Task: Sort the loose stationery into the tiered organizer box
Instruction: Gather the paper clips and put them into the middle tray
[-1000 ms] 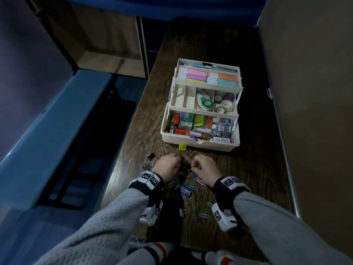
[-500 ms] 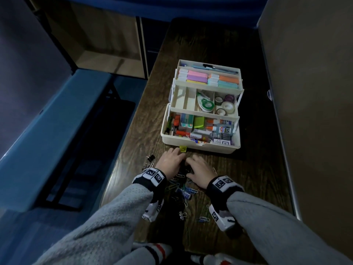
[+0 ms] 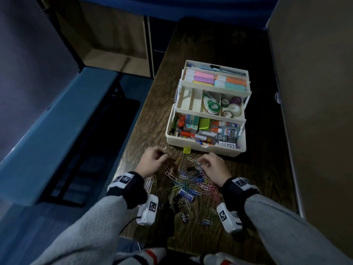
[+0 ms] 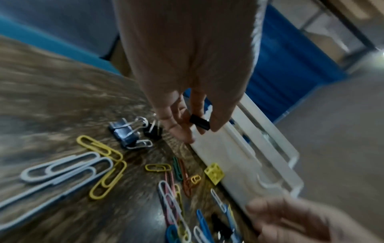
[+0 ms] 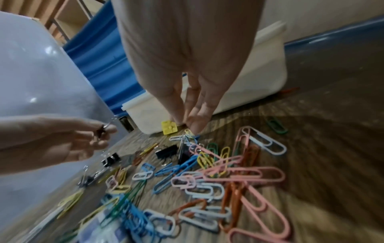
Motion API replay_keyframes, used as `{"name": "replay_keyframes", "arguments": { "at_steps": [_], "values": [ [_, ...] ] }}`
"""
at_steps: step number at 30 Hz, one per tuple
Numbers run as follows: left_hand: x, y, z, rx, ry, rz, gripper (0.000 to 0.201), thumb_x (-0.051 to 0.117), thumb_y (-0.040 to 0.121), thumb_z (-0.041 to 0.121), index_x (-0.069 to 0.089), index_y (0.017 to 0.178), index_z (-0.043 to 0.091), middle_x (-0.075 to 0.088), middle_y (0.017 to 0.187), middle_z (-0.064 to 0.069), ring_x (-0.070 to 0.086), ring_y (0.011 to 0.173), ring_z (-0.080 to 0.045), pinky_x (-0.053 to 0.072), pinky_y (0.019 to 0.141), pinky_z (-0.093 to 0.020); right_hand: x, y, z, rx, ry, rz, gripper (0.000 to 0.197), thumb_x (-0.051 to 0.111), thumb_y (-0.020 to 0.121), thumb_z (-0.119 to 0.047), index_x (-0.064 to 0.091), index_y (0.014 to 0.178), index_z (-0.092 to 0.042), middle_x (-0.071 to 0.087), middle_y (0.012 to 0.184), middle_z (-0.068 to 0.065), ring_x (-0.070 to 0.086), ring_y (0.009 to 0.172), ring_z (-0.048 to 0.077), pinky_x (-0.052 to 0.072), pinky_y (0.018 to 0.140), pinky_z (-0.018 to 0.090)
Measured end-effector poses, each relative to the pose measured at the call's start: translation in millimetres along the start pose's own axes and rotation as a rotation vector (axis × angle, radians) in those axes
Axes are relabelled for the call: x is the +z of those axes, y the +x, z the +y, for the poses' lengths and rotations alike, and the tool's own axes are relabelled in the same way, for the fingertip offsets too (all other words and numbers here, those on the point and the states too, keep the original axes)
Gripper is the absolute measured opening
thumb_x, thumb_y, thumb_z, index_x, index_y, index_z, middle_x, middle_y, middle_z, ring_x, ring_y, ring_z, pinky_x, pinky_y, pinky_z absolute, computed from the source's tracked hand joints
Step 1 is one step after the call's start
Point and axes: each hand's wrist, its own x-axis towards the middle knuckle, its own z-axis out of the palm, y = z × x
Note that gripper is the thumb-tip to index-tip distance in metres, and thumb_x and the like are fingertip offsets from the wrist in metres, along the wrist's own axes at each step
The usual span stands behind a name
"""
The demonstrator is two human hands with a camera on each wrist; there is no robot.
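The cream tiered organizer box (image 3: 206,150) stands open on the dark wooden table, its tiers stepped back. In front of it lies a scatter of coloured paper clips (image 3: 191,180) and black binder clips (image 3: 178,199). My left hand (image 3: 164,152) is at the pile's left, just off the box's front left corner, and pinches a small black binder clip (image 4: 199,122) above the table. My right hand (image 3: 198,163) is at the pile's right with its fingertips (image 5: 193,126) pinched on a tangle of clips (image 5: 185,138). More binder clips (image 4: 129,131) lie under the left hand.
A yellow latch (image 3: 187,149) sticks out of the box's front wall. Middle-tier left compartments (image 3: 191,101) hold nothing; the others hold tape rolls, sticky notes, glue. A tan partition (image 3: 315,111) borders the table's right; the left edge drops to a blue bench (image 3: 47,134).
The two hands were close together at the pile's far edge; they have drawn apart. The left hand has gone left holding a binder clip, the right hand slightly right.
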Motion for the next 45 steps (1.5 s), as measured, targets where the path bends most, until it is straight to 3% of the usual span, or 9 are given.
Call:
{"name": "replay_keyframes", "arguments": {
  "at_steps": [5, 9, 13, 19, 25, 28, 32, 38, 45],
  "values": [
    [-17, -13, -13, -0.27, -0.668, 0.033, 0.012, 0.049, 0.094, -0.002, 0.052, 0.104, 0.005, 0.063, 0.082, -0.013, 0.061, 0.056, -0.008, 0.048, 0.048, -0.014, 11, -2, -15, -0.149, -0.194, -0.207, 0.032, 0.062, 0.09, -0.028, 0.059, 0.122, -0.027, 0.048, 0.117, -0.004, 0.04, 0.113, 0.011, 0.036, 0.098, 0.032],
    [-32, -14, -19, -0.396, -0.84, 0.123, 0.02, 0.039, 0.092, -0.006, 0.053, 0.094, 0.007, 0.054, 0.079, -0.009, 0.052, 0.062, -0.015, 0.046, 0.047, -0.019, 20, 7, -26, -0.228, -0.402, -0.208, 0.018, 0.055, 0.093, -0.016, 0.063, 0.109, -0.016, 0.052, 0.112, 0.002, 0.043, 0.115, 0.02, 0.036, 0.099, 0.035],
    [-36, -6, -27, -0.452, -0.721, 0.164, 0.016, 0.045, 0.091, 0.01, 0.05, 0.076, 0.015, 0.043, 0.068, 0.0, 0.043, 0.053, -0.01, 0.038, 0.049, -0.023, 15, 14, -27, -0.174, -0.297, -0.142, 0.017, 0.051, 0.092, -0.008, 0.067, 0.096, -0.011, 0.058, 0.105, 0.005, 0.051, 0.108, 0.022, 0.038, 0.091, 0.03],
    [-24, -3, -38, -0.225, 0.441, 0.12, 0.058, 0.059, 0.077, 0.066, 0.048, 0.096, 0.013, 0.056, 0.098, -0.007, 0.055, 0.092, -0.025, 0.05, 0.086, -0.041, -5, 8, -18, 0.093, 0.086, 0.053, 0.03, 0.041, 0.097, -0.006, 0.068, 0.088, -0.011, 0.044, 0.103, 0.002, 0.051, 0.09, 0.014, 0.04, 0.077, 0.023],
    [-11, -2, -39, -0.21, 0.557, -0.026, 0.06, 0.06, 0.083, 0.056, 0.048, 0.116, 0.007, 0.055, 0.117, -0.015, 0.056, 0.105, -0.032, 0.049, 0.088, -0.04, -12, 0, -16, 0.47, 0.824, 0.085, 0.03, 0.04, 0.089, -0.005, 0.057, 0.065, -0.003, 0.053, 0.066, 0.011, 0.046, 0.055, 0.018, 0.033, 0.049, 0.028],
    [-13, -2, -37, -0.178, 0.565, -0.03, 0.051, 0.059, 0.088, 0.048, 0.052, 0.116, 0.007, 0.058, 0.112, -0.015, 0.057, 0.102, -0.029, 0.047, 0.085, -0.037, -7, -3, -15, 0.374, 0.421, -0.038, 0.022, 0.052, 0.09, -0.02, 0.059, 0.071, -0.012, 0.051, 0.064, -0.002, 0.044, 0.059, 0.013, 0.03, 0.052, 0.024],
    [-18, -6, -36, -0.132, 0.388, -0.004, 0.033, 0.065, 0.086, 0.038, 0.046, 0.076, 0.013, 0.057, 0.082, -0.01, 0.059, 0.083, -0.03, 0.046, 0.069, -0.037, 10, -7, -14, 0.224, -0.113, -0.109, 0.022, 0.064, 0.089, -0.029, 0.05, 0.083, -0.014, 0.055, 0.081, -0.001, 0.052, 0.074, 0.018, 0.033, 0.059, 0.028],
    [-30, -9, -44, -0.269, 0.008, 0.059, 0.04, 0.066, 0.085, 0.042, 0.041, 0.065, 0.017, 0.053, 0.055, 0.003, 0.051, 0.043, -0.013, 0.038, 0.041, -0.019, 10, -5, -16, 0.163, -0.119, -0.162, 0.022, 0.057, 0.093, -0.024, 0.044, 0.078, -0.014, 0.041, 0.092, 0.001, 0.046, 0.084, 0.019, 0.034, 0.071, 0.031],
    [-33, 0, -38, -0.301, -0.279, 0.098, 0.037, 0.059, 0.091, 0.037, 0.04, 0.068, 0.014, 0.053, 0.067, -0.001, 0.062, 0.059, -0.016, 0.055, 0.066, -0.038, 5, -5, -29, 0.116, 0.076, -0.083, 0.034, 0.061, 0.084, -0.015, 0.039, 0.059, -0.013, 0.042, 0.067, 0.005, 0.041, 0.065, 0.017, 0.029, 0.063, 0.03]
  ]
}}
